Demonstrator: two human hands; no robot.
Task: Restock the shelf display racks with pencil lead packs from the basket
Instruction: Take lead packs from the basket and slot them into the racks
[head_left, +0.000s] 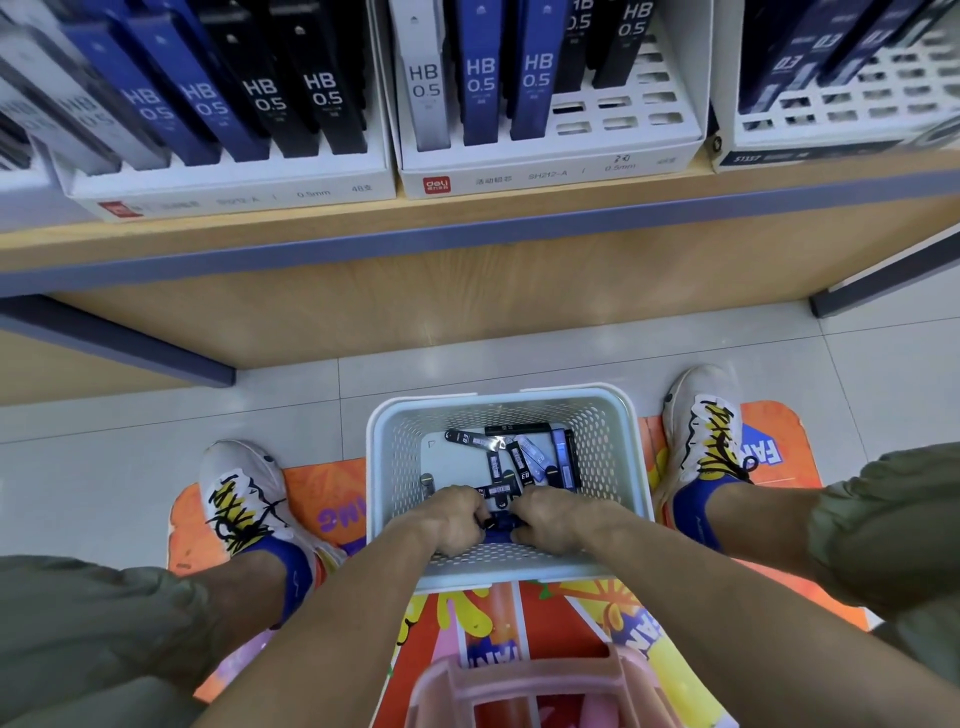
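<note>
A pale blue perforated basket (387, 457) stands on the floor between my feet. Several dark and blue pencil lead packs (524, 457) lie loose in its bottom. Both hands reach into its near end. My left hand (452, 517) and my right hand (545, 517) sit close together, fingers curled around a small bunch of dark blue packs (500, 521) between them. On the shelf above stand white display racks: the left rack (234, 182) full of HB 0.5 packs, the middle rack (550, 161) with empty slots on its right side, the right rack (831, 119) mostly bare.
A wooden shelf front with a dark edge (467, 244) runs across above the basket. My shoes (239, 499) flank the basket on an orange floor mat (571, 608). A pink stool (519, 686) sits under me at the bottom edge.
</note>
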